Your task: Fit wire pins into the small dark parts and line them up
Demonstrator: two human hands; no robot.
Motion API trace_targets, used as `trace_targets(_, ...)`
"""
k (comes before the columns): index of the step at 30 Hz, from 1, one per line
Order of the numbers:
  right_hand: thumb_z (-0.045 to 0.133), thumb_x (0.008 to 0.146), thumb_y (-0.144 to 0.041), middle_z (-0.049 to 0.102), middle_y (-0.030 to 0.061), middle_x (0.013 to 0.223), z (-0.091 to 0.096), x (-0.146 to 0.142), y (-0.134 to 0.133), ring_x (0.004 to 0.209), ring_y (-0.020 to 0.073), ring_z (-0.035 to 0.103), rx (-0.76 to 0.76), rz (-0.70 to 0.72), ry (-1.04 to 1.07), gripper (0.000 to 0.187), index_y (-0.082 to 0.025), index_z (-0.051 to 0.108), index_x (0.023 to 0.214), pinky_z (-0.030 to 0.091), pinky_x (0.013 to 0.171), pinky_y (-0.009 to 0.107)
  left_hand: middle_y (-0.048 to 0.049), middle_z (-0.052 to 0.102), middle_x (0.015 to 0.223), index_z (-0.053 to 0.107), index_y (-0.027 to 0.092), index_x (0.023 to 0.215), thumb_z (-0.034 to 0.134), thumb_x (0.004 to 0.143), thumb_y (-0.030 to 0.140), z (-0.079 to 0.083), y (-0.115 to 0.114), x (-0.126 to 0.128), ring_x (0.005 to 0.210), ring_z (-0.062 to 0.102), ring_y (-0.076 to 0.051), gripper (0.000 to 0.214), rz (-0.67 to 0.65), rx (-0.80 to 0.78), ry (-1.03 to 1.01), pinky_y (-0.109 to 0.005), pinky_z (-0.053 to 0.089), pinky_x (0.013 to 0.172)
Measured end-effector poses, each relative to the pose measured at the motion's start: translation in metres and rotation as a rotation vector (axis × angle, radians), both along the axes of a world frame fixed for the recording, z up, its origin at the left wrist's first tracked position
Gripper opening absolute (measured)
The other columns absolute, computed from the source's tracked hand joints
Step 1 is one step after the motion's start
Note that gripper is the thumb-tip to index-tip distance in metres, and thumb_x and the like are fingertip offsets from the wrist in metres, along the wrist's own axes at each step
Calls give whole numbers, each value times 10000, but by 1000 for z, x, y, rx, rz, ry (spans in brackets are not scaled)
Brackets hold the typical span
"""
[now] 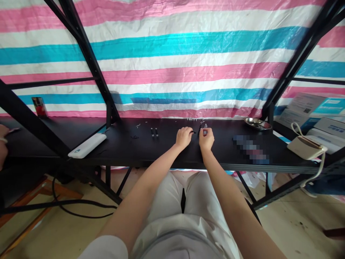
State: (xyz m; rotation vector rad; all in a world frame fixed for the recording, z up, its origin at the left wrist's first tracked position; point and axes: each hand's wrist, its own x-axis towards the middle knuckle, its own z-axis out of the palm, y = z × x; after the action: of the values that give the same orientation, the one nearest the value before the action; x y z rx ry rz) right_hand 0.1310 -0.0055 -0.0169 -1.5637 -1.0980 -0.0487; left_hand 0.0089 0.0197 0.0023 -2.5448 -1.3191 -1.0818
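My left hand (184,138) is closed in a pinch over the black table, and a small black piece (193,132) sticks out from its fingertips to the right. Close beside it, my right hand (206,139) is closed too. A small clear-and-grey piece (205,126) shows at its fingertips, and a thin dark piece (199,128) stands at its left edge; its exact kind is too small to tell. To the left, two short black tubes (154,132) with pale ends lie side by side. Behind my hands is a row of several small whitish pins (192,119).
A long white device (87,145) lies left, near a black frame post. At right are a round metal dish (258,124), a blurred-out item (251,149), a cream pouch (306,146) and boxes (327,131). Another person's hand (3,140) is at the far left.
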Motion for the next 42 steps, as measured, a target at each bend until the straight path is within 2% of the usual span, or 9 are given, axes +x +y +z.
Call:
trace_targets(3,387,865,-455,655,33,840,0,-3,0,661,149,584,-37,113,-5,348,-205,591,996,420,666,266,-38,625,854,607,188,855,546,827,236,6,0,-24,809,553,-157,83,-32,-21,-197,-283,403,753)
trace_targets(5,391,864,-476,668,47,869,-2,-6,1,725,167,602,-2,199,-49,378,-207,617,1006,433,692,273,-30,626,839,614,181,818,583,793,231,6,0,-37,741,556,-130,64,-83,-74,-363,-267,424,736)
trace_targets(10,372,877,-484,668,63,920,-5,-14,2,784,182,610,78,414,-165,389,-210,639,951,452,707,286,-40,646,843,637,157,779,647,710,246,-7,0,-51,688,562,-116,113,-172,-238,-763,-261,458,703)
trace_targets(14,386,871,-494,662,57,860,-6,-17,0,730,179,604,35,492,-211,377,-215,635,918,446,656,283,-51,662,832,653,150,786,665,683,285,-16,-2,-53,726,585,-133,171,-179,-400,-920,-277,466,729)
trace_targets(19,390,867,-502,650,54,829,-6,-21,-4,705,172,590,24,528,-222,377,-212,628,912,430,645,278,-59,666,825,658,143,786,694,649,307,-18,-4,-56,753,601,-142,217,-179,-490,-1048,-282,473,751)
trace_targets(28,351,871,-531,594,39,690,-3,-22,-9,613,161,537,7,531,-187,421,-203,608,810,386,606,276,-56,662,826,666,138,837,703,638,322,-17,-13,-57,717,589,-118,274,-272,-565,-1009,-259,470,723)
trace_targets(33,325,861,-579,614,53,775,-6,-21,-7,711,175,564,21,637,3,476,-192,603,856,423,676,295,-22,627,691,654,133,857,691,650,334,-17,-15,-57,606,561,-96,291,-297,-641,-953,-236,462,609)
trace_targets(38,328,839,-622,591,51,807,-10,-22,-4,652,155,540,-52,738,90,508,-198,601,901,430,602,290,-12,613,605,642,113,808,719,623,317,-20,-16,-54,576,569,-108,287,-413,-717,-821,-239,459,566)
trace_targets(42,343,816,-652,575,32,836,-12,-23,-3,556,115,483,-126,832,153,515,-212,578,946,417,552,282,-12,615,598,638,107,810,718,633,328,-22,-16,-54,570,572,-108,295,-429,-715,-815,-236,459,553)
